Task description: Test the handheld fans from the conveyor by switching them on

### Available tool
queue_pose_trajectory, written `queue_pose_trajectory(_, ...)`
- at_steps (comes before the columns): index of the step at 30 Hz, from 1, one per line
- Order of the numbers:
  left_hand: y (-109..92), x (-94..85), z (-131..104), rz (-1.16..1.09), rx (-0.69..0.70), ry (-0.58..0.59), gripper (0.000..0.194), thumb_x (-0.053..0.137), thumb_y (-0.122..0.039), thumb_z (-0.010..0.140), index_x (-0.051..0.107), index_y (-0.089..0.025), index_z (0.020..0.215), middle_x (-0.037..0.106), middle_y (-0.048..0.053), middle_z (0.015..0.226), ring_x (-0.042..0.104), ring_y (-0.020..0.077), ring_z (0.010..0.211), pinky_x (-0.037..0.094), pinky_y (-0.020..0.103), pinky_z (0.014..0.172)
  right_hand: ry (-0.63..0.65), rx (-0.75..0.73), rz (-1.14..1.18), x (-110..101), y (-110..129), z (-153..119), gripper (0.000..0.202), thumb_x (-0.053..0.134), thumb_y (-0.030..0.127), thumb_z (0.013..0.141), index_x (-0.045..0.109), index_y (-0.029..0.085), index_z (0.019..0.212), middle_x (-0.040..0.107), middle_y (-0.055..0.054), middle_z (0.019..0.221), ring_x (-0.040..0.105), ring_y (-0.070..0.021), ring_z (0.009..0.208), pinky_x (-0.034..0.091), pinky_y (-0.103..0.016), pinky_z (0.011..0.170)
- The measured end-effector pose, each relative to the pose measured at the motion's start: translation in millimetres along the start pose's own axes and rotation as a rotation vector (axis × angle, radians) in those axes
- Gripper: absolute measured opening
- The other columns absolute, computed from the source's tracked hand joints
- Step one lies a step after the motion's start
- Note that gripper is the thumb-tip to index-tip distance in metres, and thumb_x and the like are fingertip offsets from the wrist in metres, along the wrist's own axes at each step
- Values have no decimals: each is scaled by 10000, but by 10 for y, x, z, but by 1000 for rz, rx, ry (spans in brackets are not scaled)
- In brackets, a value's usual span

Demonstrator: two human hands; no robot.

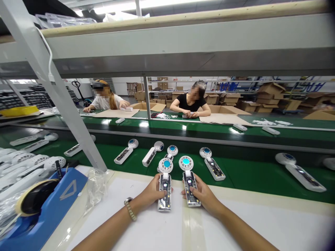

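My left hand (154, 190) is closed round a handheld fan (164, 202) with a round white head, a blue centre and a clear-fronted body showing circuitry. The thumb lies on the fan's front. Beside it, my right hand (202, 193) grips a second handheld fan (192, 200), its thumb also on the front. This one's centre (186, 161) glows brighter cyan. Both fans are held head-up above the white worktop (136, 223), near the green conveyor belt. Just beyond them, another fan (172, 150) lies on the belt, partly hidden by the left one.
More fans (213, 165) lie spaced along the green belt (243, 177). A blue tape dispenser (52, 209) and piled white fans (23, 167) stand at the left, by a slanted metal post (70, 115). A shelf (167, 45) spans overhead. Two people (193, 103) sit working across the line.
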State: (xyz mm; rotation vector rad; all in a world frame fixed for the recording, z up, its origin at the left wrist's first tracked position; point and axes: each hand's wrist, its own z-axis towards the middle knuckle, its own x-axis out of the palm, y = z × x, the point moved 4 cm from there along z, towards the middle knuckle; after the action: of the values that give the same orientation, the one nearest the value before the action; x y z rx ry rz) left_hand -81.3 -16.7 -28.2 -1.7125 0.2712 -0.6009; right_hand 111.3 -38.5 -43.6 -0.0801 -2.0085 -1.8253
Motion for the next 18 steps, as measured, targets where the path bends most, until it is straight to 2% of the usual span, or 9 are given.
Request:
queue_pose_trajectory(7, 50, -37, 33, -4, 1, 37, 547, 699, -144, 659, 383, -180, 1104, 580, 122, 1017, 569, 259, 990, 447, 356, 773, 46, -6, 19, 18, 13, -10, 595, 632, 351, 750, 296, 256, 1232, 576, -67, 988, 628, -251, 884, 482, -391, 712)
queue_pose_trajectory(13, 7, -16, 20, -25, -11, 14, 561, 731, -144, 615, 434, -177, 1090, 600, 107, 1007, 573, 236, 963, 443, 329, 772, 70, -8, 71, 17, 42, -10, 579, 698, 312, 688, 380, 254, 1169, 603, -73, 1006, 642, -244, 851, 476, -410, 752)
queue_pose_trajectory(15, -37, 11, 12, -76, -3, 5, 476, 722, -211, 633, 482, -167, 1041, 622, 89, 965, 590, 207, 898, 442, 300, 751, 127, 15, 144, 49, 63, -40, 526, 710, 306, 661, 444, 236, 1109, 637, -68, 973, 651, -232, 809, 475, -399, 762)
queue_pose_trajectory(17, -66, 39, 0, -142, -25, -27, 339, 634, -386, 708, 539, -140, 922, 653, 76, 823, 610, 181, 770, 446, 289, 723, 153, 78, 204, 91, 89, -95, 389, 631, 413, 707, 519, 202, 1014, 674, -62, 835, 659, -209, 690, 495, -358, 685)
queue_pose_trajectory(18, -68, 54, -4, -161, -56, -51, 374, 550, -489, 740, 557, -128, 838, 653, 69, 708, 609, 174, 687, 450, 295, 714, 147, 128, 208, 109, 102, -128, 374, 541, 499, 747, 561, 176, 933, 676, -63, 728, 650, -195, 601, 498, -324, 610)
